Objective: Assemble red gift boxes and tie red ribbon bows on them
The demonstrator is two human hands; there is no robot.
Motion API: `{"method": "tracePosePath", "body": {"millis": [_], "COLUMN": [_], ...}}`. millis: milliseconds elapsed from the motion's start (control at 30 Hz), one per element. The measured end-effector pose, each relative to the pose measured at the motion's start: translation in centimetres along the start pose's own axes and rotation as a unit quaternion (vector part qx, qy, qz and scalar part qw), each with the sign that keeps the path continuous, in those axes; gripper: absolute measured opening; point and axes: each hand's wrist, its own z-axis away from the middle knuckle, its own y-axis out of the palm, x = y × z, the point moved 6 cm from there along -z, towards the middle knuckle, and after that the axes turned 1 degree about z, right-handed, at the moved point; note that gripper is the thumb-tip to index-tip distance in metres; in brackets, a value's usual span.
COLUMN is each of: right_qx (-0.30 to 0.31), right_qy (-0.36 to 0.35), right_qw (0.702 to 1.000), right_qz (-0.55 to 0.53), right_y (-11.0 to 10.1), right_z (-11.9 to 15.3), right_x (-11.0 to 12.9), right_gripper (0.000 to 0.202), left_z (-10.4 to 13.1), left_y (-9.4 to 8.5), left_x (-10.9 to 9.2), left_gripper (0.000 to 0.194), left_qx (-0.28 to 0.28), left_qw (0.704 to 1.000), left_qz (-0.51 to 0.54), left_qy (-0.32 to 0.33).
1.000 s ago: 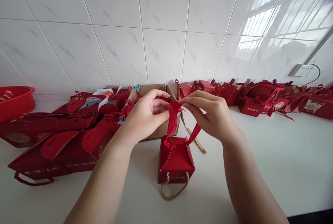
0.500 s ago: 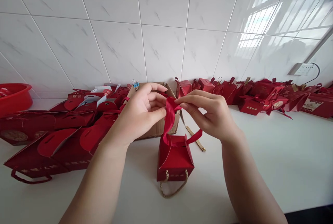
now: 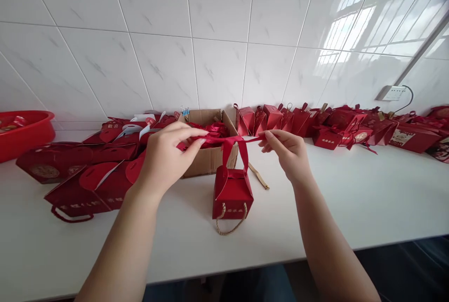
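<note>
A small red gift box [image 3: 233, 190] with a twisted rope handle [image 3: 230, 231] at its front sits on the white table. A red ribbon [image 3: 242, 152] rises in two strands from the box top and meets in a knot above it. My left hand [image 3: 175, 152] pinches one end, left of the knot. On the other side, my right hand [image 3: 286, 150] pinches the opposite end between thumb and fingers. The ribbon is stretched nearly level between both hands.
Behind the box stands an open cardboard box [image 3: 206, 164] holding red ribbons, with a blue binder clip [image 3: 184, 111] at its edge. Red gift boxes [image 3: 108, 190] crowd the left; more red boxes [image 3: 326, 137] line the wall. A gold strip [image 3: 259, 176] lies right of centre. A red basin [image 3: 26, 138] is far left.
My hands have moved apart, and the ribbon that was bunched between them is now drawn out sideways with a knot in the middle. The camera view has shifted slightly.
</note>
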Motion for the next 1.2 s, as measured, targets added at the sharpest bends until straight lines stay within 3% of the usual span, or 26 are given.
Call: {"method": "tracePosePath", "body": {"millis": [233, 500, 733, 1067, 1200], "right_qx": [-0.059, -0.061, 0.051, 0.080, 0.082], "right_qy": [0.101, 0.201, 0.264, 0.277, 0.275], "right_qw": [0.993, 0.973, 0.946, 0.909, 0.902], "right_qz": [0.004, 0.093, 0.181, 0.301, 0.322], "right_y": [-3.9, -7.5, -6.4, -7.0, -7.5], "right_z": [3.0, 7.8, 10.6, 11.9, 12.2], "right_x": [-3.6, -8.4, -11.2, -12.5, -12.6], "right_gripper": [0.022, 0.032, 0.039, 0.033, 0.032], "left_z": [4.3, 8.4, 11.7, 15.6, 16.3], "left_y": [-1.1, -0.6, 0.9, 2.2, 2.1], "left_x": [3.4, 6.3, 8.3, 10.5, 11.0], "left_gripper": [0.017, 0.020, 0.023, 0.024, 0.024], "left_qx": [0.020, 0.063, 0.083, 0.155, 0.149], "left_qw": [0.997, 0.985, 0.973, 0.946, 0.945], "left_qz": [-0.046, -0.063, -0.074, -0.083, -0.088], "left_qy": [-0.055, -0.147, -0.202, -0.272, -0.277]}}
